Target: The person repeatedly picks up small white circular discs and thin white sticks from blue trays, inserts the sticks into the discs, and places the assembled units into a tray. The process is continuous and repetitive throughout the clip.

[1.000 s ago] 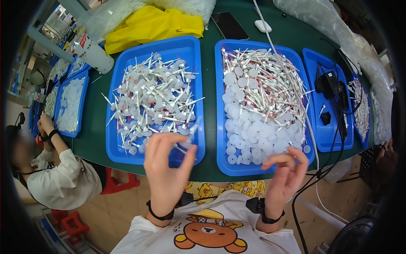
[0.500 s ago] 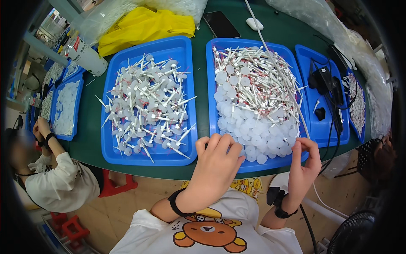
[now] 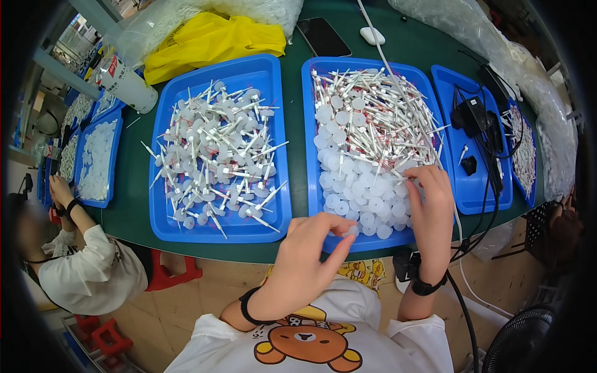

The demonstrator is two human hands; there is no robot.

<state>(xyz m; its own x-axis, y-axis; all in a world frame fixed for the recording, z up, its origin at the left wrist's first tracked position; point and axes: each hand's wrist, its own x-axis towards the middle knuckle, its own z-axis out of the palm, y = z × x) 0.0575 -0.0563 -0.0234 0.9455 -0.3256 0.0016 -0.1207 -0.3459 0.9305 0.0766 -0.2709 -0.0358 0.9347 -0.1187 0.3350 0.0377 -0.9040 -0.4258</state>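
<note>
Over the near edge of the middle blue tray [image 3: 309,205], my left hand [image 3: 305,255] pinches a small translucent white disc [image 3: 351,231] between thumb and forefinger. My right hand [image 3: 433,208] reaches into the same tray from the right. Its thumb and fingertips close together at the border between the thin white sticks [image 3: 388,118], which have reddish wires, and the loose discs [image 3: 367,193]. What its fingertips hold, if anything, cannot be made out. In the left blue tray [image 3: 163,227] lie many sticks fitted with discs [image 3: 217,149].
A grey cable [image 3: 392,68] crosses the middle tray. At right, another blue tray [image 3: 463,198] holds a black adapter [image 3: 472,117] and cords. A phone [image 3: 323,36], a yellow bag [image 3: 214,46] and a white cup [image 3: 129,87] stand behind. A co-worker [image 3: 87,261] sits at left.
My right hand has moved forward and left, from the tray's near right edge to the sticks. My left hand has drawn slightly back, and a disc now shows in its pinch.
</note>
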